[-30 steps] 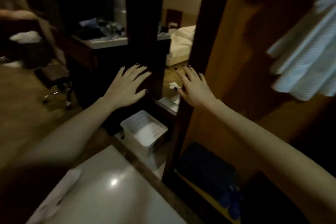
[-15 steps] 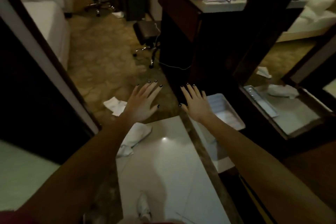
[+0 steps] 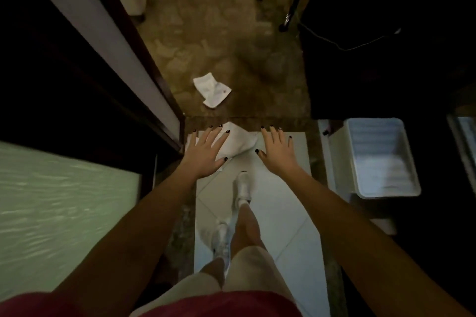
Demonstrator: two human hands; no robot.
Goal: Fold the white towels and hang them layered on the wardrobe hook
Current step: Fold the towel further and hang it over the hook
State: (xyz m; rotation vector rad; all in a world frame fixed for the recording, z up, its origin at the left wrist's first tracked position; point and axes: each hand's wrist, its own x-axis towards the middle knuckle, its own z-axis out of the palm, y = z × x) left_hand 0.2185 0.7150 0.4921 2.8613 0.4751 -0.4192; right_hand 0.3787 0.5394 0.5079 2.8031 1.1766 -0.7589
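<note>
While both hands are out flat and holding nothing, the step looks like fetching a towel off the floor, folding not yet begun. The left hand and right hand are apart, fingers straight and spread, palms down. A crumpled white towel lies on the tiled floor, right against the near side of the threshold strip. A smaller white cloth, maybe a second towel, lies on the carpet beyond the strip. The left hand overlaps the towel's left part and the right hand sits just right of it. Touching or hovering, cannot tell; probably above it, since the person is standing. Next move likely calls for bending down, closing fingers on the towel and lifting it clear. A white bin stands on the strip's near side, far right
</note>
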